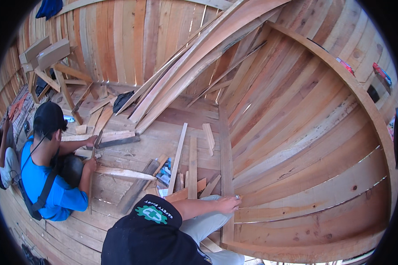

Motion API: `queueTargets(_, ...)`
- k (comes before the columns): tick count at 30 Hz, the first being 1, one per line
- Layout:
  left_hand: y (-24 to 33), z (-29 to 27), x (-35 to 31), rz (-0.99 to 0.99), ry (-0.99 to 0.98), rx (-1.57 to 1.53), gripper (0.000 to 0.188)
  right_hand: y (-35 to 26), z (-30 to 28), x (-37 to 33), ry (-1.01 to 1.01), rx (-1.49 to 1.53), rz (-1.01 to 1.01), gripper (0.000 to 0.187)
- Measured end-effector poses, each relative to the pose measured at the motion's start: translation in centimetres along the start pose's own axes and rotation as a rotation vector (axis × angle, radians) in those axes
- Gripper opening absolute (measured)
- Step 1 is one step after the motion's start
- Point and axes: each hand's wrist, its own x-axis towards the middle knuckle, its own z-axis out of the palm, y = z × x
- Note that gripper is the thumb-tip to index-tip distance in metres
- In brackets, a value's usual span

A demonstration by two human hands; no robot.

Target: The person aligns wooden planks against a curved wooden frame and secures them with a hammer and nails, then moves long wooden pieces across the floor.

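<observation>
My left arm, in a black sleeve (150, 221) with a green and white emblem, reaches across my bent knee in light trousers (208, 224). At the knee, my left hand (228, 204) lies with its fingers curled together beside the upright wooden plank edge (227, 172). A ring shows on a finger. Whatever those fingers may hold is too small to make out. Just past the hand rises a wall of curved wooden boards (296, 168). My right hand is out of view.
At left a co-worker in a blue shirt (48, 181) crouches over a long strip of wood (92, 185). Scrap boards (139, 185) and a narrow batten (177, 154) lie on the plank floor. Tall planks (181, 70) lean at the back. A curved rim beam (362, 92) bounds the right.
</observation>
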Motion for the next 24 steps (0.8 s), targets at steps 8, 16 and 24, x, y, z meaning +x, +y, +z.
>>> queueTargets(8, -0.5, -1.8, -0.2, -0.003, 0.203, -0.257, 0.013, -1.7, 2.0, 1.4, -0.051, -0.054, -0.091, 0.042)
queueTargets(16, -9.5, -14.5, 2.4, -0.258, 0.860, -0.261, 0.025, -3.6, 3.1, 2.2, 0.107, -0.158, -0.140, 0.044)
queueTargets(24, -20.0, -37.5, 3.5, -0.348, 1.400, 0.142, 0.037, -7.3, 4.3, 2.8, 0.207, -0.241, -0.203, 0.046)
